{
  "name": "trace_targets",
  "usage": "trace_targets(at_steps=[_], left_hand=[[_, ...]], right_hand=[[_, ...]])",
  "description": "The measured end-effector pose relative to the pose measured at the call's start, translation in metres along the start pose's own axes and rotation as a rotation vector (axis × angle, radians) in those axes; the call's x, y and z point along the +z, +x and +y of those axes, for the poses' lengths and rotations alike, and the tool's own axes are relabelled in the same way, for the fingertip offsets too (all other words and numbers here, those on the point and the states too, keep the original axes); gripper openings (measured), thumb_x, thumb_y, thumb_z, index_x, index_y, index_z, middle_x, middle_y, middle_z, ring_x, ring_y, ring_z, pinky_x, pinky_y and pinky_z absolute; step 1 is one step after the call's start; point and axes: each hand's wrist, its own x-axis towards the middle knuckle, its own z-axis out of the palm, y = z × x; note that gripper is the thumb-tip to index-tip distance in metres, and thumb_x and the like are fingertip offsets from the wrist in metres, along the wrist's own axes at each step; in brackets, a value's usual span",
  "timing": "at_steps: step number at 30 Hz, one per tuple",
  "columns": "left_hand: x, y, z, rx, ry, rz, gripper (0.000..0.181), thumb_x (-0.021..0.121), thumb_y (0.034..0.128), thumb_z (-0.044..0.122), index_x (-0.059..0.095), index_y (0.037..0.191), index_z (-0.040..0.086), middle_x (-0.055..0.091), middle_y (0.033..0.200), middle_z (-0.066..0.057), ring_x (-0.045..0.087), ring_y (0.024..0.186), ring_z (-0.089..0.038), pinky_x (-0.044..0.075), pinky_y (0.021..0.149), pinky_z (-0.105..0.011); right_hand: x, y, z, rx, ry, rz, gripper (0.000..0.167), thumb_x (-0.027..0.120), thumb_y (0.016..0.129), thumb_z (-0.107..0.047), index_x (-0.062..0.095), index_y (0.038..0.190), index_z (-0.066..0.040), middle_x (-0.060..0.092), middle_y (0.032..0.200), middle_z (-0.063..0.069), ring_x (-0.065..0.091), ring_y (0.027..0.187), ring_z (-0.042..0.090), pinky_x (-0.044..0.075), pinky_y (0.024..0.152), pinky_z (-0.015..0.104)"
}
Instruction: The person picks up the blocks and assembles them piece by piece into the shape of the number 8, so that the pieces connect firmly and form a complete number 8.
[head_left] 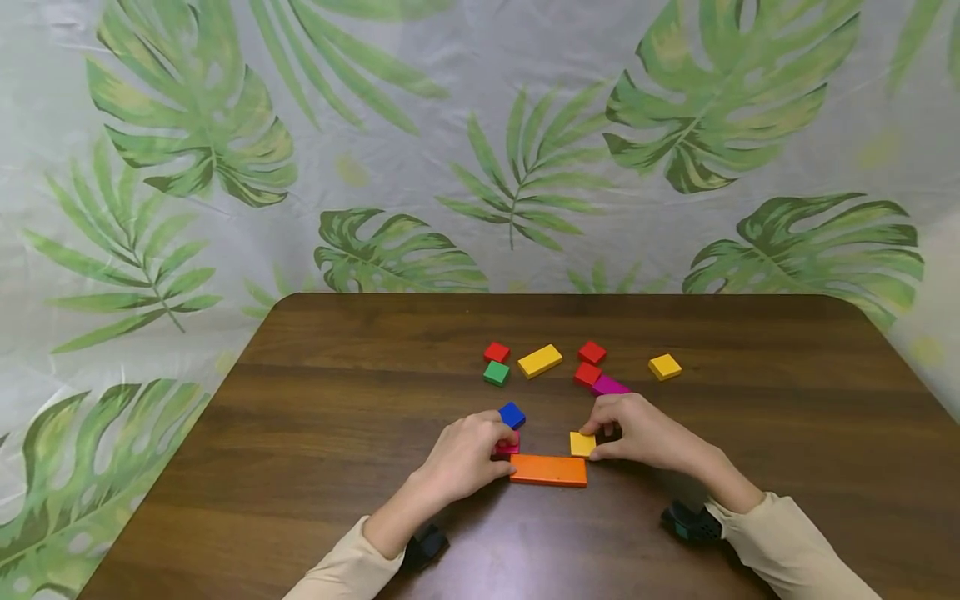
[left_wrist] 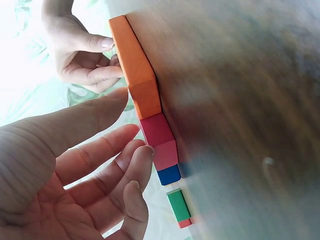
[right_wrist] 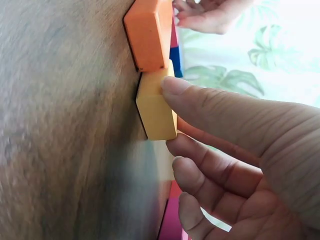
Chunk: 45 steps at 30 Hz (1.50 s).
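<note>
An orange rectangular block (head_left: pixel 548 471) lies lengthwise nearest the person. Behind its left end sits a pink block (left_wrist: pixel 159 145), with a blue block (head_left: pixel 513 415) just beyond. My left hand (head_left: pixel 467 454) has its thumb at the orange block's left end and its relaxed fingertips at the pink block, partly covering it in the head view. Behind the orange block's right end is a yellow square block (head_left: pixel 582 444). My right hand (head_left: pixel 633 429) pinches that yellow block, thumb on its side, as the right wrist view shows.
Farther back on the wooden table (head_left: pixel 337 400) lie red blocks (head_left: pixel 497 352), a green block (head_left: pixel 497 372), a long yellow block (head_left: pixel 540 361) and another yellow square (head_left: pixel 665 367). A magenta block (head_left: pixel 611 385) lies behind the right hand. A leaf-patterned cloth (head_left: pixel 405 150) hangs behind.
</note>
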Motion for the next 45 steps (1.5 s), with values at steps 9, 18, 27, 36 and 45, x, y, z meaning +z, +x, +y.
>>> trace_targets(at_steps=[9,18,27,36,45], left_hand=[[-0.0005,0.0011,0.0005,0.001,0.001,0.002,0.021,0.080,0.0734,0.028,0.071,0.086,0.013,0.061,0.080,0.003,0.044,0.063,-0.004,0.036,0.056,-0.016],[-0.0020,0.0023,0.0002,0.000,0.000,0.003,0.021,0.080,0.0732,0.028,0.071,0.085,0.013,0.061,0.080,0.003,0.044,0.063,-0.004,0.036,0.056,-0.016],[-0.0005,0.0014,0.0011,0.002,0.007,0.002,0.021,0.080,0.0734,0.028,0.071,0.086,0.014,0.061,0.081,0.004,0.045,0.064,-0.003,0.037,0.057,-0.016],[-0.0009,0.0019,0.0009,0.004,0.004,0.007,0.021,0.079,0.0738,0.028,0.071,0.086,0.014,0.062,0.081,0.003,0.046,0.064,-0.004,0.038,0.057,-0.016],[-0.0004,-0.0003,0.0012,0.006,0.007,0.009,0.022,0.079,0.0738,0.029,0.071,0.087,0.013,0.062,0.082,0.003,0.046,0.064,-0.003,0.038,0.056,-0.016]], right_hand=[[-0.0009,0.0029,-0.0009,0.032,0.003,-0.037,0.021,0.079,0.073,-0.022,0.073,0.090,-0.013,0.060,0.078,-0.005,0.047,0.070,0.003,0.044,0.063,0.019],[-0.0014,0.0033,0.0016,0.021,-0.002,-0.037,0.021,0.079,0.073,-0.022,0.073,0.091,-0.013,0.061,0.080,-0.005,0.048,0.070,0.004,0.044,0.064,0.018],[-0.0018,-0.0004,-0.0002,0.022,0.003,-0.036,0.020,0.079,0.074,-0.021,0.073,0.091,-0.013,0.062,0.081,-0.004,0.048,0.071,0.004,0.045,0.064,0.019],[-0.0015,-0.0002,0.0000,0.033,-0.022,-0.036,0.020,0.078,0.074,-0.020,0.073,0.092,-0.014,0.062,0.082,-0.006,0.049,0.072,0.004,0.046,0.065,0.019],[-0.0021,-0.0017,-0.0022,0.024,-0.013,-0.038,0.021,0.078,0.075,-0.022,0.071,0.093,-0.013,0.062,0.083,-0.004,0.049,0.072,0.005,0.045,0.065,0.020]])
